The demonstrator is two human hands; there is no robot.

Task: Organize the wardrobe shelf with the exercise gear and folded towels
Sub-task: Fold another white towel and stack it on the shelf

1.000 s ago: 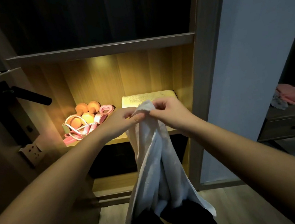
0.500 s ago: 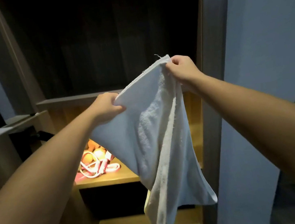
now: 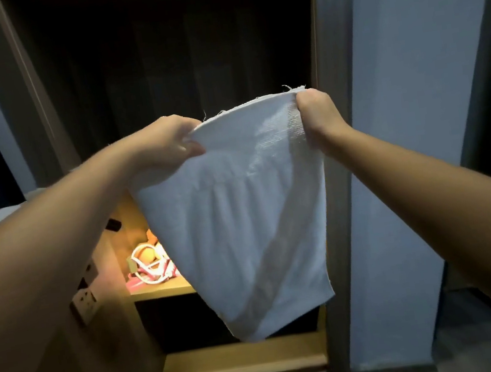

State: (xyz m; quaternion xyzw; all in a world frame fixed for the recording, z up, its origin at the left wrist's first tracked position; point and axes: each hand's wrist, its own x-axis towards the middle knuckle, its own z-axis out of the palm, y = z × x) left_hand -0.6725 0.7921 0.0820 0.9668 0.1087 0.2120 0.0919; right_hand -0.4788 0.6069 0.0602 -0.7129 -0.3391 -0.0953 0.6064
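Both hands hold one white towel (image 3: 241,211) up by its top edge, spread flat in front of the open wardrobe (image 3: 316,34). The left hand (image 3: 165,143) pinches the left corner with curled fingers, and the right hand (image 3: 318,115) is clenched around the right corner, slightly higher. The towel hangs down between and below them, with loose threads along its top hem. Below the left hand, partly hidden behind the towel, pink and orange exercise gear (image 3: 151,265) with white cords lies on a lit wooden shelf (image 3: 161,292). A wall socket (image 3: 85,299) sits under the left forearm.
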